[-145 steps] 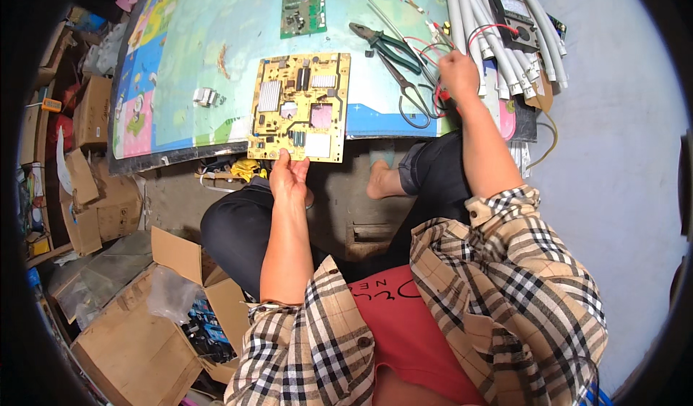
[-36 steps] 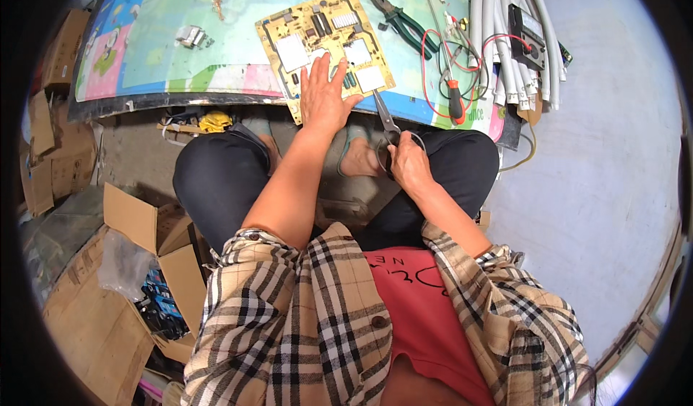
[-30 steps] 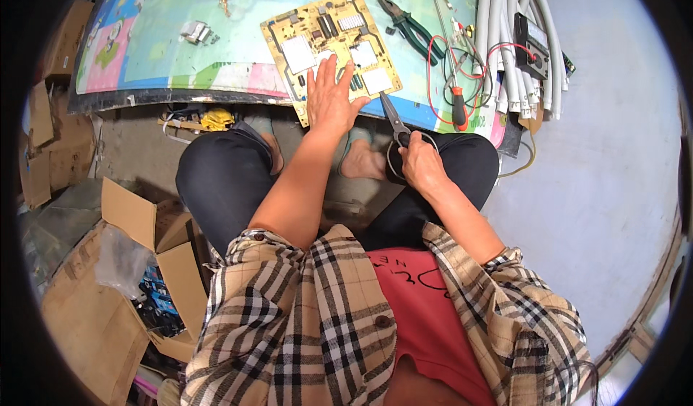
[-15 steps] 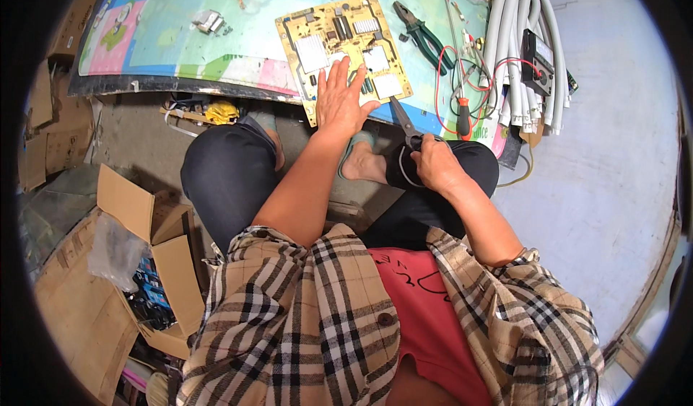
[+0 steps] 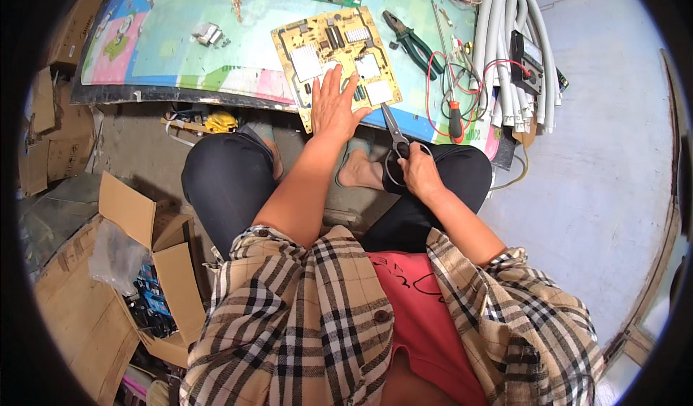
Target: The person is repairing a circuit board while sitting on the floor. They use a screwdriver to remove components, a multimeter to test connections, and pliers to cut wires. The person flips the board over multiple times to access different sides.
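Lying open and spread, the left hand point(image 5: 334, 113) covers part of a yellow rectangular circuit board point(image 5: 344, 54); the right hand point(image 5: 420, 171) grips dark metal scissors point(image 5: 394, 129), blades ahead at the board's near edge.

The left forearm point(image 5: 292, 198) is bare and slants upward to the right, and the left wrist point(image 5: 323, 143) looks nearly straight. The left hand point(image 5: 333, 115) is laid palm down, its fingers point(image 5: 336, 81) extended and slightly spread, with the thumb point(image 5: 362, 114) pointing out to the right. The right forearm point(image 5: 465, 223), also bare, slants upward to the left. The right hand point(image 5: 420, 171) is curled in a grip, lower than the left hand and well apart from it.
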The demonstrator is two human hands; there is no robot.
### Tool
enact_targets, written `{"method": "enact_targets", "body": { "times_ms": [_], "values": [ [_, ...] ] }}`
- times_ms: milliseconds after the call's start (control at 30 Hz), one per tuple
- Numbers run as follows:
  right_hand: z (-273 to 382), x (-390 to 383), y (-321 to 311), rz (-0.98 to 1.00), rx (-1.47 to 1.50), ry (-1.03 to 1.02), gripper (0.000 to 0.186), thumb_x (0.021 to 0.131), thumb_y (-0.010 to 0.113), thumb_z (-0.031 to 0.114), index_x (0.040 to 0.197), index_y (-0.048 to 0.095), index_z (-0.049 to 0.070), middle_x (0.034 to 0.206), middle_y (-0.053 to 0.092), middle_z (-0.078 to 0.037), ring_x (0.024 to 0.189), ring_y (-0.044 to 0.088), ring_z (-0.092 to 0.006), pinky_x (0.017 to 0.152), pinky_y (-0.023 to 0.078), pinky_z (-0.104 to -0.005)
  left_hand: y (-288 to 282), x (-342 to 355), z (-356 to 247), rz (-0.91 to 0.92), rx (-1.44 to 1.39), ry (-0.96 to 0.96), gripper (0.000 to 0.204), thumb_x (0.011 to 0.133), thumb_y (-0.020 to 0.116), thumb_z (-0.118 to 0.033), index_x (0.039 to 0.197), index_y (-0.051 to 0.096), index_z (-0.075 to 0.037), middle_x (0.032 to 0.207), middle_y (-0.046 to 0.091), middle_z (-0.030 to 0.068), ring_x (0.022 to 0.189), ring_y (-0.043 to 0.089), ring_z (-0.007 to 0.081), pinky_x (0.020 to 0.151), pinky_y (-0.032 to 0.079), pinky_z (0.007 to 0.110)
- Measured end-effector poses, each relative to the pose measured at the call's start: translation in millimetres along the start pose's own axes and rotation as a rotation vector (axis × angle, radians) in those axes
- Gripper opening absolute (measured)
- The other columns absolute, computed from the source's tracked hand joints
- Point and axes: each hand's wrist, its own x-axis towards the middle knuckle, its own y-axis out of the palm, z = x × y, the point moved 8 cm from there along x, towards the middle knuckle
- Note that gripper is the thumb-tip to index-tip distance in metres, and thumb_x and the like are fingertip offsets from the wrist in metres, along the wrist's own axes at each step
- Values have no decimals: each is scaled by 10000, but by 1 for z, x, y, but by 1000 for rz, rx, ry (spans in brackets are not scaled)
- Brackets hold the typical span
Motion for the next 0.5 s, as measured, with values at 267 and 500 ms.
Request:
{"method": "enact_targets", "body": {
  "times_ms": [267, 500],
  "values": [
    [-12, -6, 24, -122, 154, 127, 270, 788, 684, 144, 896, 498, -19, 812, 615, -268, 809, 608, -442, 713, 484, -483, -3, -1, -2, 17, -6, -13, 753, 715, 754, -397, 1369, 457, -172, 1482, 289, 146, 1382, 235, 282, 1150, 125, 438],
    [2, -11, -1, -183, -87, 222, 461, 742, 731, 278, 984, 459, -5, 943, 590, -239, 828, 614, -426, 711, 497, -487, -4, 0, -5, 8, 19, 0, 743, 719, 752, -398, 1365, 463, -171, 1475, 299, 150, 1378, 243, 286, 1146, 134, 441]
  ]
}}
